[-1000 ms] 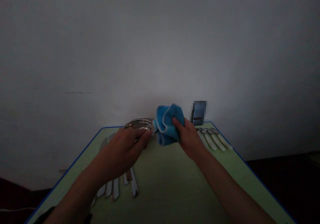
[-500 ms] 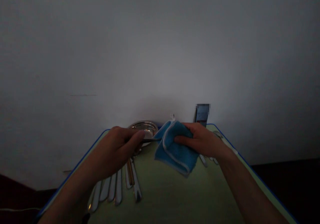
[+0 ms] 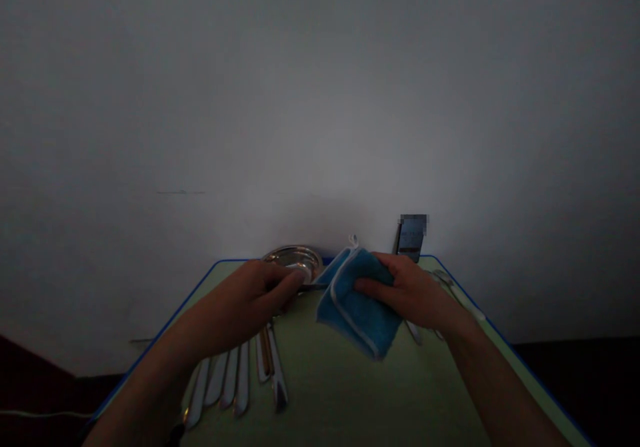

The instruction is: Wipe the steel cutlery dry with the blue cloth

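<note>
My left hand (image 3: 260,297) is closed around one end of a thin piece of metal cutlery (image 3: 314,287). Its other end disappears into a folded blue cloth (image 3: 357,320) with white edging, so its kind cannot be told. Thumb on top, my right hand (image 3: 413,294) pinches the cloth over that hidden end. Both hands are above the green tabletop (image 3: 340,400), close to its far side. Just behind my left fingers is a shiny metal bowl (image 3: 295,254), partly covered by them.
Several pieces of cutlery (image 3: 243,380) lie side by side below my left forearm. More cutlery (image 3: 453,287) rests at the right edge, partly behind my right hand. A phone (image 3: 411,240) leans on the pale wall (image 3: 320,100) along the table's far edge.
The whole view has shifted slightly, with things now lower and further right. My left hand is nearer the cloth, and less of the cutlery shows between them.
</note>
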{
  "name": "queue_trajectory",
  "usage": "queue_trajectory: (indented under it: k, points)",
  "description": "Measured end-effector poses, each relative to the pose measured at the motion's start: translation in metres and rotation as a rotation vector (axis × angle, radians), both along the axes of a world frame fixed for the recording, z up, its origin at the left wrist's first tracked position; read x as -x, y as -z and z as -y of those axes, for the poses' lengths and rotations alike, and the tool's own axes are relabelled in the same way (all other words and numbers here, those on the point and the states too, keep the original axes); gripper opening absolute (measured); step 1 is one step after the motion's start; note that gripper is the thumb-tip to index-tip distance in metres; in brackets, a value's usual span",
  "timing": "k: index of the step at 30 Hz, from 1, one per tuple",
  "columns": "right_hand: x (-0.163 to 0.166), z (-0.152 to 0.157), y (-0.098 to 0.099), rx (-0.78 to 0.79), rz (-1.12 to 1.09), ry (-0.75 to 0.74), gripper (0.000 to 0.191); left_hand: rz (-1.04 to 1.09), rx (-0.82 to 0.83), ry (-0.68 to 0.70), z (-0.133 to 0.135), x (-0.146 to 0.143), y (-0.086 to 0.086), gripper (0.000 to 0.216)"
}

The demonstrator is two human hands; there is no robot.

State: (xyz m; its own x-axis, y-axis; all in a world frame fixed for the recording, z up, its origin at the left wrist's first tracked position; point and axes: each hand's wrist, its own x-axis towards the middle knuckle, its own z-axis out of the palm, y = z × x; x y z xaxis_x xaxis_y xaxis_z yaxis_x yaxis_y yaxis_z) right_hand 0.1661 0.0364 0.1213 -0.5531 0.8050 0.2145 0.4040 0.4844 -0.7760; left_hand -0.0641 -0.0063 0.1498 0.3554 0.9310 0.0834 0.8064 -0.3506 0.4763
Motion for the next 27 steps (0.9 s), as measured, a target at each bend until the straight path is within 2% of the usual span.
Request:
queue_trajectory:
  k: [4,7,10,13,16,18,22,24,27]
  points:
    - [0.000,-0.002,0.003,-0.006,-0.010,0.023,0.027,0.022,0.026,0.070,-0.002,0.003,0.002,0.043]
    - [0.002,-0.004,0.005,0.012,-0.103,0.063,0.026,0.052,0.026,0.139,-0.003,0.008,0.003,0.039]
    - [0.006,-0.008,0.009,0.043,-0.283,0.166,0.027,0.035,0.043,0.184,-0.003,0.011,0.005,0.037]
    - [0.014,-0.012,0.016,0.103,-0.538,0.296,0.030,-0.025,0.020,0.165,-0.002,0.007,0.007,0.033]
    - [0.027,-0.014,0.028,0.234,-0.827,0.319,0.032,-0.063,-0.052,0.105,0.000,-0.002,0.006,0.034]
    - [0.036,-0.015,0.036,0.296,-0.926,0.339,0.035,-0.059,-0.087,0.081,0.000,-0.005,0.005,0.034]
    - [0.036,-0.015,0.042,0.403,-0.830,0.227,0.037,-0.026,-0.103,0.009,-0.002,-0.001,0.001,0.035]
    - [0.024,-0.015,0.038,0.443,-0.692,0.114,0.036,0.026,-0.087,-0.031,-0.004,0.004,0.001,0.035]
    - [0.002,-0.015,0.027,0.455,-0.367,-0.051,0.034,0.112,-0.063,-0.035,-0.006,0.008,0.003,0.036]
